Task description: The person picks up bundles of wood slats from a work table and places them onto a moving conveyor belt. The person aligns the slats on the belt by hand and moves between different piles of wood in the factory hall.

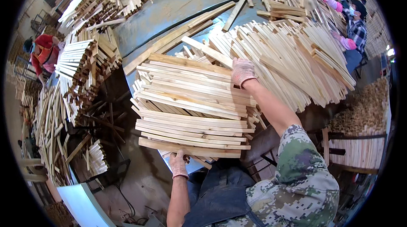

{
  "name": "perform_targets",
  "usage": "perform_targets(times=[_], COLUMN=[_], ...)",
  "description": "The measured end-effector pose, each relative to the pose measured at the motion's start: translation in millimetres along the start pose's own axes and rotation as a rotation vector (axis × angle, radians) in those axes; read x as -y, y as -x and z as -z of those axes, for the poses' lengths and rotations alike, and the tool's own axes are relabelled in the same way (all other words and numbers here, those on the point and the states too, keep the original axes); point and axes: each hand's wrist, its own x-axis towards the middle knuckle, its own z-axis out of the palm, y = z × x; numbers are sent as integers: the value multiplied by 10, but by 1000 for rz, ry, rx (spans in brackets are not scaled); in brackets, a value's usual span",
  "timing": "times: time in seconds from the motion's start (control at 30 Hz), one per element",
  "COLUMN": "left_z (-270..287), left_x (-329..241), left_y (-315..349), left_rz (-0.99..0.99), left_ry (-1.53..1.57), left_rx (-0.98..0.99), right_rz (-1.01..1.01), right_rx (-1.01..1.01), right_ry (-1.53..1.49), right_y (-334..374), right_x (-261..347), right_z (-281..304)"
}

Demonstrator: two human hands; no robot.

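My right hand (243,71), in a pale pinkish work glove, is closed round the near end of a light wooden strip (207,51) that slants away to the upper left. Below it, wooden strips (190,121) lie side by side in a layer across the blue-topped table. My left hand (179,164), gloved too, is at the near edge of this layer, its thumb against the nearest wooden strip (212,150); some of its fingertips are hidden by the wood. A wide heap of strips (280,61) spreads beyond my right hand.
Long boards (169,42) lie along the table's far left part. More stacked strips (80,61) stand at the left, near a person in red (44,53). Another person in a checked shirt (357,32) is at the right. A pale panel (82,205) stands lower left.
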Motion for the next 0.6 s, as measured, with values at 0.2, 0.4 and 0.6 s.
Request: perform_targets(times=[0.2, 0.4, 0.6], left_z=[-299, -490, -417], left_x=[-307, -521, -208], left_y=[139, 354, 239], left_rz=[-79, -162, -166], left_ry=[-49, 71, 26], left_rx=[-188, -182, -138], right_rz=[84, 273, 114], right_rx=[-112, -18, 281], right_ry=[-273, -464, -935], right_y=[-62, -70, -413], right_x=[-190, -145, 18], right_z=[195, 176, -105])
